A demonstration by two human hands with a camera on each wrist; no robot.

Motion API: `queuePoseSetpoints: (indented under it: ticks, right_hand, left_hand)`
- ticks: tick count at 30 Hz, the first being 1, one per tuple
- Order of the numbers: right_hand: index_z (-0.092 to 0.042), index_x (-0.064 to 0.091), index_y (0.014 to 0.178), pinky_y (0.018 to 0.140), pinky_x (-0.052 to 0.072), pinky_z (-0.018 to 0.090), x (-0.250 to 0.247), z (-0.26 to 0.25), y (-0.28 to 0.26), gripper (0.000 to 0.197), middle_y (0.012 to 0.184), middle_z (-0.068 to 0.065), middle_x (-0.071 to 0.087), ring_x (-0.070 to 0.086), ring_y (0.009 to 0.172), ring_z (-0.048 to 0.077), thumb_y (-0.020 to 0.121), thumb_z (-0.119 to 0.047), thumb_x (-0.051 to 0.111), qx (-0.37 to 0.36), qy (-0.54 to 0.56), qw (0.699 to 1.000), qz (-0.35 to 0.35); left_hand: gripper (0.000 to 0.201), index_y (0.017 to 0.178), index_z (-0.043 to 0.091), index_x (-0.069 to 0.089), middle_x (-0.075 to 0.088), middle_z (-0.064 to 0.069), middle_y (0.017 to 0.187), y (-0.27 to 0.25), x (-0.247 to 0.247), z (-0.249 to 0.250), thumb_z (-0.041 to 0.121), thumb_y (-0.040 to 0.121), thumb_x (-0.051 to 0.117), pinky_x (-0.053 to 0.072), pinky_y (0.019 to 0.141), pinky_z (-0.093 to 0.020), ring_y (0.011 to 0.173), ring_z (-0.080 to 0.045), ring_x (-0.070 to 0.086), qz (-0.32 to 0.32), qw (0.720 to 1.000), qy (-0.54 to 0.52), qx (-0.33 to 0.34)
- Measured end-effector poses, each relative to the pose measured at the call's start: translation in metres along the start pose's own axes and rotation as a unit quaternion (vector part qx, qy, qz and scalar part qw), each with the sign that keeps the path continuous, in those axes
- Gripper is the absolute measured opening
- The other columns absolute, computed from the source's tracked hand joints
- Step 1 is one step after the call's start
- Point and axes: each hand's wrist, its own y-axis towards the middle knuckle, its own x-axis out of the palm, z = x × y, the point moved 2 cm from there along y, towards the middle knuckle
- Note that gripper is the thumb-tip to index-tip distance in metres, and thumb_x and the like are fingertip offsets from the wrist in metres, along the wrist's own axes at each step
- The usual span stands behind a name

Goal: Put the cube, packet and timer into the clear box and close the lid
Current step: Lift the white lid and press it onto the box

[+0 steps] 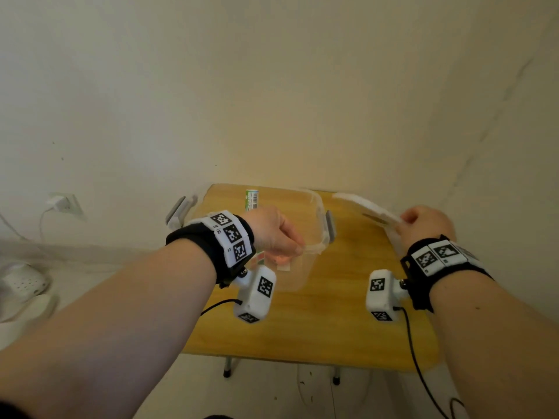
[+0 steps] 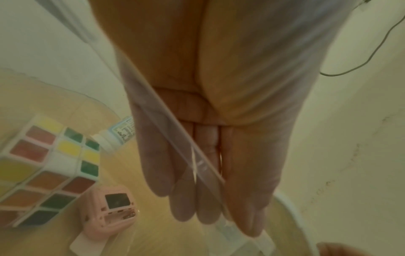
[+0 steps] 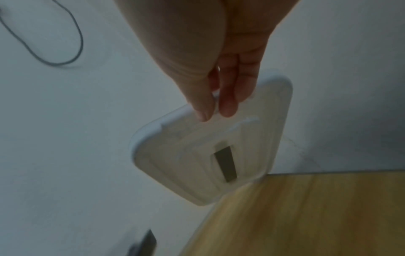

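Head view: a small wooden table (image 1: 317,322) is seen set against a pale wall. The clear box (image 1: 305,225) stands open on it, grey latches hanging at its sides. The left hand (image 1: 272,231) is closed on the box's near rim, thumb and fingers pinching the edge at about 6 o'clock of the box. The right hand (image 1: 423,225) is seen at 3 o'clock of the box, well apart from it, gripping the clear lid (image 1: 363,207), which is held tilted above the table's far right corner. A green-labelled packet (image 1: 252,199) is seen through the box's far side at 12 o'clock of the left hand; whether it lies inside cannot be told from here. White shoes (image 1: 24,282) lie on the floor at left.

Left wrist view: the left hand's fingers (image 2: 186,190) are seen through the clear wall, curled over the rim. The cube (image 2: 43,169) and the pink timer (image 2: 109,213) are found at 8 o'clock of the fingers, touching or nearly touching each other, with the packet (image 2: 118,135) just beyond them at 10 o'clock.

Right wrist view: the lid (image 3: 219,149) is pinched at one edge between thumb and fingers (image 3: 228,97) of the right hand and hangs below them toward 6 o'clock, over the table's edge (image 3: 306,207).
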Motion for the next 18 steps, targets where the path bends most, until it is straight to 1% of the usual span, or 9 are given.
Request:
queuePoseSetpoints:
  ticks: [3,5,6,8,10,12,13,16,18]
  right_hand:
    - [-0.012,0.067,0.103,0.072,0.045,0.029,-0.024,0.002,0.0,0.02,0.099,0.011,0.07,0.06,0.081,0.028,0.087,-0.016,0.057,-0.001,0.035,0.998,0.05]
    - [-0.014,0.067,0.099,0.071,0.046,0.028,-0.037,-0.001,0.0,0.017,0.094,0.01,0.071,0.059,0.077,0.025,0.085,-0.018,0.058,-0.015,0.063,0.996,0.069]
    - [-0.015,0.066,0.096,0.073,0.048,0.029,-0.044,-0.004,-0.001,0.015,0.092,0.01,0.072,0.061,0.077,0.026,0.084,-0.02,0.059,-0.028,0.08,0.993,0.079]
    - [-0.019,0.064,0.088,0.076,0.054,0.034,-0.055,-0.012,-0.005,0.007,0.087,0.009,0.073,0.067,0.08,0.028,0.082,-0.021,0.061,-0.054,0.12,0.986,0.099]
    - [-0.02,0.063,0.086,0.076,0.056,0.035,-0.066,-0.021,-0.012,0.005,0.084,0.008,0.072,0.069,0.078,0.027,0.082,-0.021,0.062,-0.081,0.167,0.975,0.126]
    - [-0.019,0.063,0.09,0.069,0.053,0.029,-0.079,-0.031,-0.021,0.008,0.079,0.006,0.07,0.067,0.069,0.021,0.083,-0.02,0.063,-0.096,0.226,0.96,0.137]
    - [-0.018,0.063,0.091,0.066,0.052,0.028,-0.085,-0.036,-0.025,0.008,0.077,0.005,0.068,0.066,0.065,0.019,0.083,-0.019,0.063,-0.101,0.258,0.951,0.139]
    - [-0.02,0.059,0.087,0.064,0.055,0.031,-0.1,-0.051,-0.038,0.007,0.072,0.001,0.061,0.065,0.061,0.017,0.083,-0.016,0.064,-0.112,0.357,0.918,0.133]
    - [-0.022,0.057,0.081,0.059,0.055,0.026,-0.103,-0.06,-0.045,0.011,0.071,0.001,0.06,0.064,0.057,0.012,0.084,-0.014,0.064,-0.108,0.422,0.894,0.106]
  left_hand:
    - [0.016,0.089,0.021,0.079,0.077,0.001,0.09,-0.004,0.009,0.005,0.026,0.074,0.079,0.054,0.067,-0.021,0.073,-0.008,0.066,0.0,1.0,0.012,0.002]
    - [0.015,0.087,0.022,0.079,0.078,-0.001,0.091,-0.005,0.015,0.007,0.028,0.073,0.079,0.06,0.078,-0.032,0.073,-0.011,0.069,0.001,1.0,0.017,0.0]
    - [0.015,0.086,0.023,0.079,0.078,-0.003,0.091,-0.006,0.018,0.009,0.03,0.073,0.079,0.059,0.084,-0.038,0.076,-0.015,0.071,0.002,1.0,0.019,0.004]
    - [0.017,0.087,0.026,0.078,0.077,-0.006,0.096,-0.008,0.022,0.013,0.035,0.073,0.077,0.056,0.09,-0.044,0.089,-0.025,0.073,0.018,1.0,0.01,0.014]
    - [0.024,0.101,0.024,0.074,0.074,-0.003,0.108,-0.01,0.017,0.019,0.034,0.08,0.072,0.056,0.088,-0.039,0.097,-0.023,0.07,0.065,0.997,0.0,0.032]
    - [0.035,0.12,0.018,0.065,0.067,0.0,0.119,-0.01,0.008,0.022,0.031,0.087,0.065,0.054,0.079,-0.029,0.1,-0.02,0.067,0.129,0.99,-0.03,0.047]
    - [0.039,0.125,0.015,0.062,0.064,-0.002,0.123,-0.012,0.003,0.024,0.029,0.089,0.063,0.053,0.081,-0.029,0.102,-0.021,0.066,0.158,0.985,-0.059,0.048]
    - [0.047,0.134,0.009,0.054,0.061,-0.009,0.129,-0.014,-0.016,0.023,0.03,0.092,0.057,0.05,0.097,-0.038,0.104,-0.025,0.066,0.242,0.961,-0.124,0.04]
    - [0.054,0.139,0.008,0.049,0.059,-0.01,0.133,-0.015,-0.029,0.019,0.036,0.093,0.053,0.047,0.101,-0.039,0.11,-0.026,0.064,0.283,0.947,-0.153,0.022]
